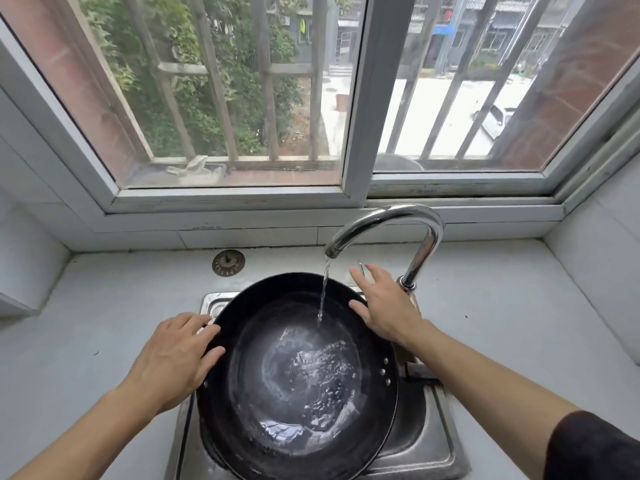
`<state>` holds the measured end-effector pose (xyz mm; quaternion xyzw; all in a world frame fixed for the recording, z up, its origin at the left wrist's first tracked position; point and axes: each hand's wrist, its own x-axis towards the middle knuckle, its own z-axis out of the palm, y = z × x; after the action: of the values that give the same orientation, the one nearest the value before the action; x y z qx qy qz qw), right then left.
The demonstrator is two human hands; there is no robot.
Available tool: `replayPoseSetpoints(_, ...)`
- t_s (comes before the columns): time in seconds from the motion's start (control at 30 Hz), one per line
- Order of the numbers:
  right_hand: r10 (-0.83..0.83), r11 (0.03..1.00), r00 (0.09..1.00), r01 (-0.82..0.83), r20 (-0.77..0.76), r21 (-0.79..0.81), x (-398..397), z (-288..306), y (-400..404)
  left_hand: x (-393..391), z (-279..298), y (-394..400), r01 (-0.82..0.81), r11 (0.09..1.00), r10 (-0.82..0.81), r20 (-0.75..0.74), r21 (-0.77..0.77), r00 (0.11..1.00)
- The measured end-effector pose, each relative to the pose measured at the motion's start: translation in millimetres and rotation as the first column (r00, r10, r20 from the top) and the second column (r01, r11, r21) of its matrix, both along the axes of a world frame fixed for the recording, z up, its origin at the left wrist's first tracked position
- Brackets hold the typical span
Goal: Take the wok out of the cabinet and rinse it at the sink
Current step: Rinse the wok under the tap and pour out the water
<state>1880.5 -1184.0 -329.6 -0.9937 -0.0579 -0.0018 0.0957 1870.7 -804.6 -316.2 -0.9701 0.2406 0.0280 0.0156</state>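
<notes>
The black wok [252, 317] sits tilted in the steel sink [429, 434], filling most of the basin. A thin stream of water [323, 292] falls from the curved chrome faucet [391, 216] into the wok, and water pools and ripples at its bottom. My left hand [173, 358] grips the wok's left rim, fingers curled over the edge. My right hand [384, 306] hovers with fingers spread over the wok's back right rim, beside the faucet base, its thumb touching or nearly touching the rim.
A round metal sink strainer [228, 263] lies on the grey counter [104, 323] behind the sink. A barred window [356, 133] with a white frame rises right behind the counter. Tiled walls close in on both sides.
</notes>
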Motion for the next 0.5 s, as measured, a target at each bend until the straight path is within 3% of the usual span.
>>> replayPoseSetpoints(0.33,0.054,0.97,0.998,-0.047,0.026,-0.238,6.3,-3.5,-8.2,-6.1,-2.4,0.2,-0.029,0.998,0.03,0.018,-0.048,0.999)
replayPoseSetpoints(0.5,-0.019,0.987,1.0,0.021,0.017,-0.157,3.2,0.9,-3.3,-5.4,-3.1,-0.9,-0.045,0.998,0.045,-0.001,-0.037,0.999)
